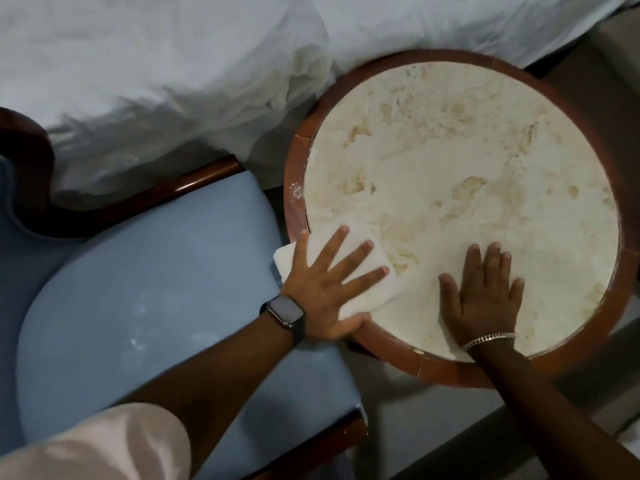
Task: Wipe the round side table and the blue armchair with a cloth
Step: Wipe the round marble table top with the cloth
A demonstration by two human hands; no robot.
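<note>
The round side table (460, 174) has a cream stone top inside a reddish-brown wooden rim. A folded white cloth (363, 289) lies at the table's near-left edge, partly over the rim. My left hand (329, 282) presses flat on the cloth with fingers spread; a dark watch is on that wrist. My right hand (485, 292) rests flat on the bare stone at the near side, a silver bracelet on its wrist. The blue armchair (145, 299) stands left of the table, its padded seat under my left forearm.
A bed with rumpled white bedding (173, 81) runs along the far side, touching the table and chair. The chair's dark wooden arm (31, 168) curves at the far left. Grey floor (408, 420) shows between the chair and table.
</note>
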